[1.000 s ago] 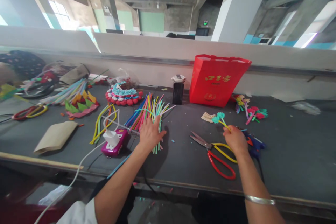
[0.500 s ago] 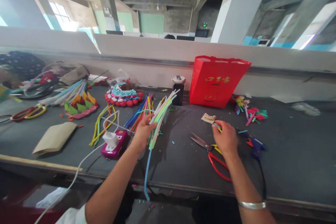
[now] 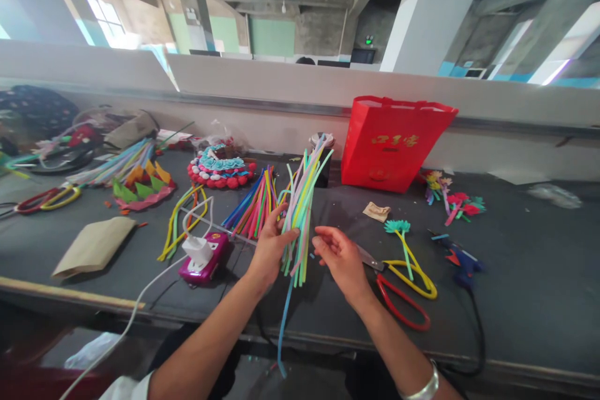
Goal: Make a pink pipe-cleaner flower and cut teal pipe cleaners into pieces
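Observation:
My left hand [image 3: 270, 247] is closed around a bundle of pastel pipe cleaners [image 3: 304, 200], held upright and fanned at the top. One long blue pipe cleaner [image 3: 284, 331] hangs below it past the table's front edge. My right hand [image 3: 338, 256] is just right of the bundle, fingers apart and bent, with nothing in it that I can see. To its right lie scissors [image 3: 398, 297] with one red and one yellow handle, their blades partly hidden by that hand. A teal pipe-cleaner flower [image 3: 397, 226] with a green stem rests across the yellow handle.
Darker pipe cleaners [image 3: 255, 203] lie behind my left hand, near a purple power socket [image 3: 206, 262] with a white charger. A red bag [image 3: 391, 147] stands at the back. At right are a blue glue gun [image 3: 462, 262] and small flowers [image 3: 462, 205]. Folded brown paper [image 3: 94, 247] lies left.
My right hand has let go of the teal flower by the scissors and moved left to the bundle. My left hand has shifted slightly right, and the bundle now stands more upright.

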Tool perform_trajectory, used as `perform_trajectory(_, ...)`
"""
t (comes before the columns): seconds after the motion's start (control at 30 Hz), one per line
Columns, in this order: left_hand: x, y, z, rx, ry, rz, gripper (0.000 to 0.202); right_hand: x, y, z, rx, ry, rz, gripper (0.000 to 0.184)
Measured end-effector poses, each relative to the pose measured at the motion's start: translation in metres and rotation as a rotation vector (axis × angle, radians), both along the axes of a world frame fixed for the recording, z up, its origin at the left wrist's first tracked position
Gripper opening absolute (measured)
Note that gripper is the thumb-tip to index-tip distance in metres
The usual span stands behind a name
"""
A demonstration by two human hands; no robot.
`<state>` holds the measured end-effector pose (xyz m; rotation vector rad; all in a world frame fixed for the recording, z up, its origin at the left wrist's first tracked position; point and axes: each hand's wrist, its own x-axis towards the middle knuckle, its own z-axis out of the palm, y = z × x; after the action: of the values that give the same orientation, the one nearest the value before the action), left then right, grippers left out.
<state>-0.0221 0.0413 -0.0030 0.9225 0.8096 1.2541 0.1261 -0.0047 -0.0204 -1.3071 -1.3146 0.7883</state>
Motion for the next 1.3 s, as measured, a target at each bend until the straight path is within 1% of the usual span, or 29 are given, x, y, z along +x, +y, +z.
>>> perform_trajectory(0.1, 0.008, -0.007, -0.001, 0.004, -0.026, -0.017, 0.078, -0.005, 0.0, 0.0, 0.001, 0.077, -0.005, 0.042)
perform_trajectory(0.2, 0.012, -0.011, -0.001, -0.023, -0.037, -0.011, 0.078, -0.007, 0.0, 0.001, 0.041, 0.069, -0.031, 0.047)
perform_trajectory(0.27, 0.012, -0.011, -0.001, -0.03, -0.049, -0.013, 0.077, -0.006, 0.001, 0.002, 0.046, 0.057, -0.05, 0.044)
perform_trajectory(0.4, 0.009, -0.009, 0.002, -0.071, -0.077, -0.023, 0.074, -0.001, 0.006, 0.001, 0.017, 0.153, -0.069, 0.034)
perform_trajectory(0.47, 0.008, -0.008, 0.003, -0.089, -0.087, -0.027, 0.074, 0.0, 0.008, -0.001, 0.025, 0.162, -0.076, 0.031)
perform_trajectory(0.57, 0.009, -0.008, 0.002, -0.084, -0.093, -0.014, 0.074, -0.002, 0.008, -0.002, 0.059, 0.102, -0.064, 0.022)
perform_trajectory(0.67, 0.009, -0.007, 0.001, -0.059, -0.077, 0.03, 0.073, -0.005, 0.005, 0.0, 0.099, 0.017, -0.043, 0.014)
perform_trajectory(0.77, 0.009, -0.006, 0.001, -0.042, -0.072, 0.07, 0.075, -0.008, 0.0, 0.003, 0.122, -0.046, -0.052, 0.016)
perform_trajectory(0.83, 0.009, -0.006, 0.002, -0.039, -0.071, 0.078, 0.077, -0.01, -0.004, 0.004, 0.13, -0.127, -0.047, 0.018)
perform_trajectory(0.9, 0.008, -0.006, 0.003, -0.027, -0.059, 0.088, 0.078, -0.013, -0.006, 0.004, 0.127, -0.228, -0.028, 0.017)
perform_trajectory(0.97, 0.008, -0.005, 0.003, 0.003, -0.043, 0.093, 0.076, -0.015, -0.006, 0.002, 0.105, -0.268, -0.007, 0.013)
perform_trajectory(1.03, 0.007, -0.004, 0.002, 0.026, -0.034, 0.09, 0.074, -0.017, -0.006, -0.001, 0.073, -0.227, 0.016, 0.014)
perform_trajectory(1.1, 0.006, -0.004, 0.002, 0.016, -0.037, 0.082, 0.074, -0.017, -0.004, -0.004, 0.039, -0.17, 0.048, 0.018)
perform_trajectory(1.2, 0.006, -0.004, 0.004, -0.065, -0.062, 0.069, 0.074, -0.016, -0.002, -0.008, -0.02, -0.085, 0.076, 0.023)
perform_trajectory(1.3, 0.007, -0.005, 0.007, -0.13, -0.074, 0.039, 0.073, -0.013, 0.0, -0.011, -0.072, -0.013, 0.074, 0.026)
